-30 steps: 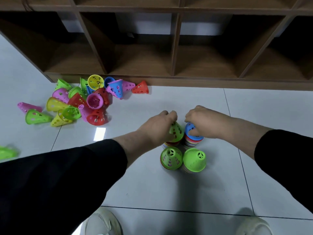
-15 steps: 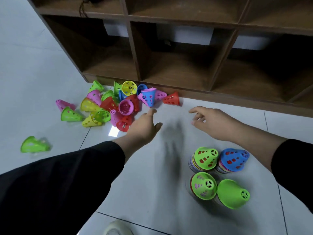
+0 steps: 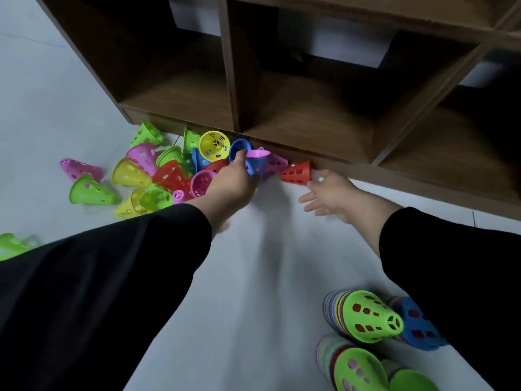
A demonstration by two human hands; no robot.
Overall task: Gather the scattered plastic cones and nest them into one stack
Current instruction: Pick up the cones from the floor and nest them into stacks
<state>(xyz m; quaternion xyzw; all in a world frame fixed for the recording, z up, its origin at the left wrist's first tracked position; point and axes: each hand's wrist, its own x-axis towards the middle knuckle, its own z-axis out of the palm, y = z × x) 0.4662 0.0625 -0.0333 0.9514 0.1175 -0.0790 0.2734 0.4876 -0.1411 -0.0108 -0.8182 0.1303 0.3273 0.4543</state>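
Both hands have left the nested stacks and crossed the floor to the loose heap under the wooden shelf unit [image 3: 282, 108]. A second ago they were pressing cones onto the stacks; now those stacks sit behind them at 5 o'clock, the green-topped stack [image 3: 363, 317] and the blue-topped stack [image 3: 417, 325] side by side, with two more green-capped ones at the bottom edge. The left hand [image 3: 231, 183] has reached the heap [image 3: 169, 170] at 11 o'clock and curls its fingers round the blue cone with a pink cone inside [image 3: 258, 162]. The right hand [image 3: 328, 194], fingers spread wide and holding nothing, is just beside the red cone [image 3: 297, 173] at 12 o'clock. So a new gathering round has begun, with many cones left and several stacks still to merge
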